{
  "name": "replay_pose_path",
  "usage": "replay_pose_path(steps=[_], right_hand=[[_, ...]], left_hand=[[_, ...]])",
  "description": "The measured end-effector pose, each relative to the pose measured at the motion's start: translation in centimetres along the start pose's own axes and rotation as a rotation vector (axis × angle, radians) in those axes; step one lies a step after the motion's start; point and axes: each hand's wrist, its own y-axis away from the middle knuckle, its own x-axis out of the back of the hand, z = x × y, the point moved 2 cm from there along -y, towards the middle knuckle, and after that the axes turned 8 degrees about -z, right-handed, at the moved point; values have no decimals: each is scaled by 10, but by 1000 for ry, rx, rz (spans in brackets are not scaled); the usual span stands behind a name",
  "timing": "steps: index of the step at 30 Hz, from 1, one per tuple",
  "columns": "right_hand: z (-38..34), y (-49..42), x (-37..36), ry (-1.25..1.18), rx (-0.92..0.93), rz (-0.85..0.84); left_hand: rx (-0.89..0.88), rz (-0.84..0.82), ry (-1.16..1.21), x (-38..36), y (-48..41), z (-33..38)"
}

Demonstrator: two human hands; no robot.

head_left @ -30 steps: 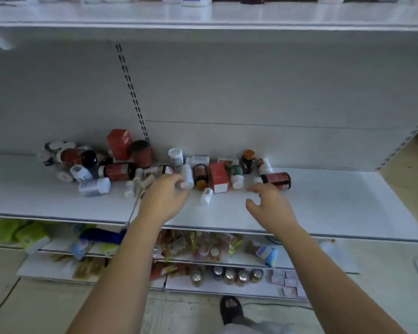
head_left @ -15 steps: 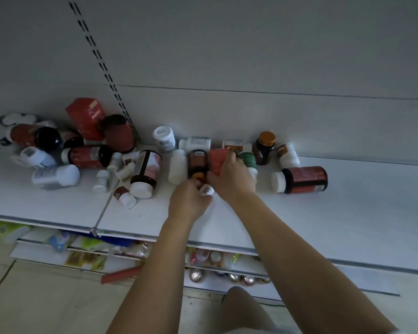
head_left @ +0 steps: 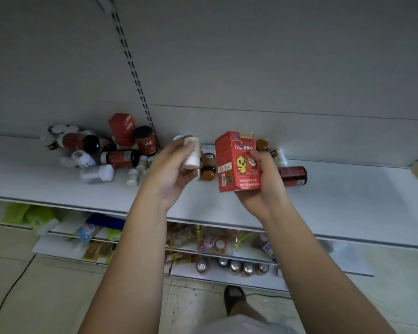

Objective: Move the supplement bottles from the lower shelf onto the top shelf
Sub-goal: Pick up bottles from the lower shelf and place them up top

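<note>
Head view: looking down at a white metal lower shelf, both bare arms reaching in over its front edge.

Left hand: palm facing up, grip closed round a small white plastic bottle, thumb and fingers pinching its sides. The bottle is lifted clear of the shelf.

Right hand: grip wrapped round a red cardboard box with a yellow cartoon chick, held upright and off the shelf, just right of the white bottle.

Between the hands: an amber bottle with a gold cap lies on the shelf, cap toward the front.

Right side: a dark bottle with a red label lies on its side, partly hidden behind the right hand. A white labelled bottle sits just behind it, near the back panel.

Left pile: a messy heap. A second red carton leans at the back beside a dark jar with a red "Fe" label. A toppled white tub lies in front of them.

Lower down: more shelves with colourful packets, plus a row of silver-topped jars.

Floor: pale tiles, and one foot in a dark sandal.
</note>
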Motion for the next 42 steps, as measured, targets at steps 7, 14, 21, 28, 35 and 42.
replay_pose_path(steps=[7,14,21,28,35,42], right_hand=[[-7,91,-73,228,203,15],[-15,161,-119,337,373,-97],[-54,195,-133,388,512,-91],[-115,204,-132,439,609,-187],[-219,212,-102,579,720,-184],[-354,200,-63,616,800,-14]], left_hand=[[-126,-159,133,-30,114,75],[-249,-248,115,-52,176,111],[-201,-359,239,-84,187,136],[-190,-517,242,-146,159,162],[-338,-551,15,-255,112,172],[-450,-529,-493,-374,46,165]])
